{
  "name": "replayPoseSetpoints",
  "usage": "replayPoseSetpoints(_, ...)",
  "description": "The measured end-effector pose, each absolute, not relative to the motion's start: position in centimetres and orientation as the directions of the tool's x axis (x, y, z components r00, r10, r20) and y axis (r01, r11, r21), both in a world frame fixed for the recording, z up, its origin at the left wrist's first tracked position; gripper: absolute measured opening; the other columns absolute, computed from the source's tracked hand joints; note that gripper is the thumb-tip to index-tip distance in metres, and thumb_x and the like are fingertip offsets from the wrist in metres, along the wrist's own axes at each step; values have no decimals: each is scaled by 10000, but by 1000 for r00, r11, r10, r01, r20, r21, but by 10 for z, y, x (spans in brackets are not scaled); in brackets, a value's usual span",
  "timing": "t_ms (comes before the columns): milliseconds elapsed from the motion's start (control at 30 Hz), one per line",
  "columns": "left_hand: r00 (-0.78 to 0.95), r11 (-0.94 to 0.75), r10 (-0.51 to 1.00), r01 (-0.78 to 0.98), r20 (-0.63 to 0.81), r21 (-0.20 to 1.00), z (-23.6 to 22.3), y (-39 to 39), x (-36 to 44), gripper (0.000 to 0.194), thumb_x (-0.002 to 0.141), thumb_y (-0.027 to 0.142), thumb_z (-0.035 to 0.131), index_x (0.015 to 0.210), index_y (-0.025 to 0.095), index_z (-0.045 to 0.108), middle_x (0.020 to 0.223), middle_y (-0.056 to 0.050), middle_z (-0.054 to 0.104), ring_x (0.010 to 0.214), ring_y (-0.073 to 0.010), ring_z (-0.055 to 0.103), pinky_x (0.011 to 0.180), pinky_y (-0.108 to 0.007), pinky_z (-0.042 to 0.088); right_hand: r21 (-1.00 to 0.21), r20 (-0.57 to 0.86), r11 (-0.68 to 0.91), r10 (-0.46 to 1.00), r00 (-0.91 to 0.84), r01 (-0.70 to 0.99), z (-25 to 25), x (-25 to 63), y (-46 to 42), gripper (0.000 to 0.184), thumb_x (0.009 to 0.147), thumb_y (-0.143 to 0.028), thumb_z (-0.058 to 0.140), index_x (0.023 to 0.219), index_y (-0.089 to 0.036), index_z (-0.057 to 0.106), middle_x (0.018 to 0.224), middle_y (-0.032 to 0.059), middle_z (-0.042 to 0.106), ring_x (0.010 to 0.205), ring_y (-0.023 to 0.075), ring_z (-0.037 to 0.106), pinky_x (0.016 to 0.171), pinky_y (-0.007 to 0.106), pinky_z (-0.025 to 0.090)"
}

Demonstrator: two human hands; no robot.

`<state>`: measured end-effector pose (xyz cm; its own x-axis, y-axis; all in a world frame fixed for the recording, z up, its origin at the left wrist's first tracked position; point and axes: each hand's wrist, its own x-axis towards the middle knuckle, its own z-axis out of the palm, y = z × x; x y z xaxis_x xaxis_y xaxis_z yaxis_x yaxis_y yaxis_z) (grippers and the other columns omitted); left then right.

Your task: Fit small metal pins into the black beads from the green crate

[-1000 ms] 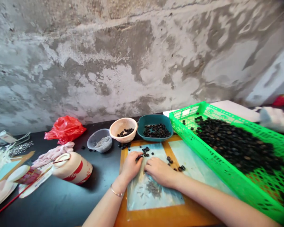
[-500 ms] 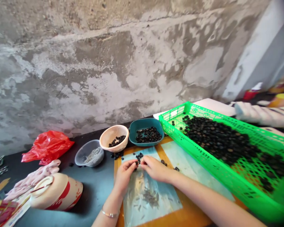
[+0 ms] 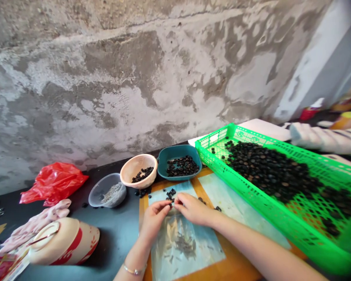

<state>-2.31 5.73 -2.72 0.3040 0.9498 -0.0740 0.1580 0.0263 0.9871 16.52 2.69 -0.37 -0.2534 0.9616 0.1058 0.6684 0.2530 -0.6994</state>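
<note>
Closer together than a moment earlier: left hand (image 3: pixel 153 222) and right hand (image 3: pixel 193 209), half-closed, fingertips at small black pieces (image 3: pixel 171 194), hold unclear; large heap (image 3: pixel 269 169) in green crate (image 3: pixel 245 195) rightward, smaller lots in teal bowl (image 3: pixel 178 148) and beige bowl (image 3: pixel 137 159) beyond.

Rough workshop, bare concrete wall (image 3: pixel 134 78)

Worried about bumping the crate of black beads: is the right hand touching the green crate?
Apart. The head view shows the right hand at the middle of the work mat, with a strip of pale sheet plainly between it and the green plastic crate.
</note>
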Motion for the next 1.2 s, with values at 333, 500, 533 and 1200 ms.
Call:
replayPoseSetpoints(333,274,-73,962,259,-1,963,-15,49,-15,134,673,227,693,783,233,770,873,-52,753,899,-258,667,918,-423,490,-577,132,320,945,-301,751,-2,162,16,90,928,-153,518,921,-157,608,917,83,641,914,227,580,832,332,431)
replayPoseSetpoints(500,263,69,960,107,-95,992,-22,45,-11,223,715,310,694,884,180,758,877,-85,761,823,-230,691,802,-364,535,-579,55,260,958,-280,773,14,174,22,72,936,-209,546,903,-199,609,894,19,673,845,166,621,733,246,453)
replayPoseSetpoints(533,261,114,957,52,-124,992,-21,44,-10,248,719,331,699,903,172,752,871,-87,761,803,-215,693,776,-342,539,-573,39,245,962,-272,782,19,182,25,64,936,-223,550,916,-208,609,903,11,677,841,159,625,719,236,453)
replayPoseSetpoints(1200,309,392,901,-282,-304,876,-8,33,-3,322,618,299,849,879,146,738,824,-48,728,761,-132,626,747,-232,455,-771,-63,52,986,-157,635,2,225,20,177,869,-267,568,1027,-201,613,945,46,698,855,179,661,747,283,511)
